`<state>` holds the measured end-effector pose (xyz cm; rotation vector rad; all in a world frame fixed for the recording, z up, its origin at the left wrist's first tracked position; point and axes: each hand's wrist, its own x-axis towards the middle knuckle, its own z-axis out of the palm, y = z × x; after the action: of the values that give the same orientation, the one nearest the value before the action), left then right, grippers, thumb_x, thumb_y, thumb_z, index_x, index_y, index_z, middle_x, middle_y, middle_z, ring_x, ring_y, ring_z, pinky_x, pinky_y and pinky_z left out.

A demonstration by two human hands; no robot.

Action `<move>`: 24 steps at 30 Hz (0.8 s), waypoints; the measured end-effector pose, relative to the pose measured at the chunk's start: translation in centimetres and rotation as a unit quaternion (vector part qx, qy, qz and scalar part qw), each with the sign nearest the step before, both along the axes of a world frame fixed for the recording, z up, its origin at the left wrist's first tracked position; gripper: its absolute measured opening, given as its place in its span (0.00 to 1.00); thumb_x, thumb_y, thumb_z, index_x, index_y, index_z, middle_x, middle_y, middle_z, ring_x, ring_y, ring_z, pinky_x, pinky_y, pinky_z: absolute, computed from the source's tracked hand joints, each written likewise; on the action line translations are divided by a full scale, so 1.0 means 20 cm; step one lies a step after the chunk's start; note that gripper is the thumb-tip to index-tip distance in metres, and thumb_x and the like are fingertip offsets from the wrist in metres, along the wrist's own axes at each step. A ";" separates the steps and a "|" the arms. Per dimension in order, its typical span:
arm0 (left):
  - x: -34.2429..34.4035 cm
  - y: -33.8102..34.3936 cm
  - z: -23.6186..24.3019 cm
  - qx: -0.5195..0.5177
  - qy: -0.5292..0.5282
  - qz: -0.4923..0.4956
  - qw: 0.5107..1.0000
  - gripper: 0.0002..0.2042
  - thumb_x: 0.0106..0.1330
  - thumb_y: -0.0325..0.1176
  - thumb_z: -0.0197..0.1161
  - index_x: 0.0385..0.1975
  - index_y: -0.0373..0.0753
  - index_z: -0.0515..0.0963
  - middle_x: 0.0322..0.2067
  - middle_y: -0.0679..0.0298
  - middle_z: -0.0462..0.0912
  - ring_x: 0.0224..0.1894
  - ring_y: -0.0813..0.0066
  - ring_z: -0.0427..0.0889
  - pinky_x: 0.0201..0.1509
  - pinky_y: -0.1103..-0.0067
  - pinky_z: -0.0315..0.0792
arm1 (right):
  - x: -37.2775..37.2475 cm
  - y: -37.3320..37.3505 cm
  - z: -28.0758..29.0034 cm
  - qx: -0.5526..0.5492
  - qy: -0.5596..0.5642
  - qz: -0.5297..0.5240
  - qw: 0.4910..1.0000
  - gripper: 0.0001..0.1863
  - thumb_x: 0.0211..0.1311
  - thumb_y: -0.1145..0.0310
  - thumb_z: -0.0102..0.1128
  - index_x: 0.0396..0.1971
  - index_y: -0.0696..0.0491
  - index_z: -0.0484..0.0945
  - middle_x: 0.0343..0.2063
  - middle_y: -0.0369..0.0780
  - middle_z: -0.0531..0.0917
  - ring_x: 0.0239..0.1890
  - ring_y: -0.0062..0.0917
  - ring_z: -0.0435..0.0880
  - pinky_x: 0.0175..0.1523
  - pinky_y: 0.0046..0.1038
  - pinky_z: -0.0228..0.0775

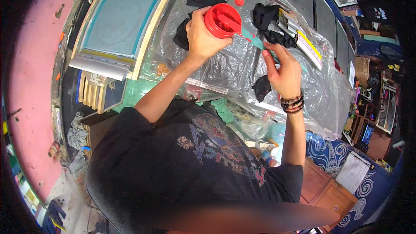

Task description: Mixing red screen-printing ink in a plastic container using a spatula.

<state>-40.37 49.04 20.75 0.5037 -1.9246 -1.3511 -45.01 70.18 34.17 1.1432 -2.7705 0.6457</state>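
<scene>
My left hand [200, 39] is wrapped round a round red tub [209, 22], which is tilted so that the thick red paint [225, 21] inside shows. In my right hand [284, 70] is a thin teal spatula [255, 40], gripped between thumb and fingers. Red paint smears its far end, which is at the right rim of the tub. A small round red lid [238, 1] lies just beyond the tub. Both hands are above a table covered with a clear plastic sheet [216, 69].
Black cloths [265, 15] lie right of the tub, beside a long white-and-yellow strip [310, 50]. Another black cloth [261, 88] is below my right hand. At left stands a wooden-framed printing screen [125, 17] with a metal-edged squeegee [99, 65] across its near end.
</scene>
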 end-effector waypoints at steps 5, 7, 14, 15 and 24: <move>0.02 0.00 -0.05 0.026 0.016 -0.012 0.999 0.43 0.32 0.38 0.82 0.55 0.35 0.69 0.48 0.54 0.80 0.50 0.55 0.81 0.58 0.64 0.72 | 0.02 0.02 0.07 0.054 -0.044 -0.025 0.997 0.09 0.65 0.64 0.64 0.42 0.49 0.84 0.37 0.41 0.87 0.23 0.38 0.82 0.31 0.36 0.71; 0.03 0.00 -0.07 0.054 0.030 -0.026 0.998 0.43 0.32 0.37 0.82 0.54 0.34 0.69 0.47 0.53 0.81 0.49 0.56 0.83 0.57 0.65 0.75 | 0.01 0.05 0.06 0.041 -0.040 -0.008 0.998 0.09 0.65 0.64 0.64 0.42 0.49 0.84 0.37 0.41 0.87 0.23 0.38 0.82 0.31 0.35 0.71; 0.08 0.02 -0.10 0.133 0.024 -0.051 0.989 0.43 0.34 0.36 0.83 0.55 0.32 0.68 0.49 0.53 0.82 0.51 0.60 0.84 0.57 0.70 0.77 | 0.01 0.10 0.13 0.079 -0.049 -0.012 0.996 0.10 0.66 0.64 0.64 0.44 0.49 0.85 0.36 0.42 0.87 0.26 0.35 0.84 0.31 0.31 0.72; 0.09 0.02 -0.10 0.138 0.020 -0.058 0.989 0.43 0.34 0.36 0.83 0.55 0.32 0.68 0.49 0.52 0.82 0.52 0.61 0.84 0.57 0.70 0.76 | 0.00 0.11 0.14 0.074 -0.048 -0.004 0.996 0.10 0.66 0.64 0.64 0.44 0.49 0.85 0.37 0.42 0.87 0.26 0.35 0.84 0.31 0.31 0.72; 0.09 0.04 -0.14 0.152 0.060 -0.093 0.982 0.43 0.35 0.34 0.82 0.55 0.31 0.68 0.49 0.52 0.81 0.52 0.62 0.83 0.58 0.70 0.76 | -0.02 0.12 0.23 0.097 -0.058 0.005 0.994 0.10 0.66 0.64 0.64 0.44 0.51 0.85 0.38 0.42 0.87 0.28 0.36 0.85 0.32 0.31 0.73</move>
<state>-38.47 49.78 18.02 0.3837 -1.7090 -1.7687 -45.47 72.68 38.75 1.1899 -2.9836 0.4648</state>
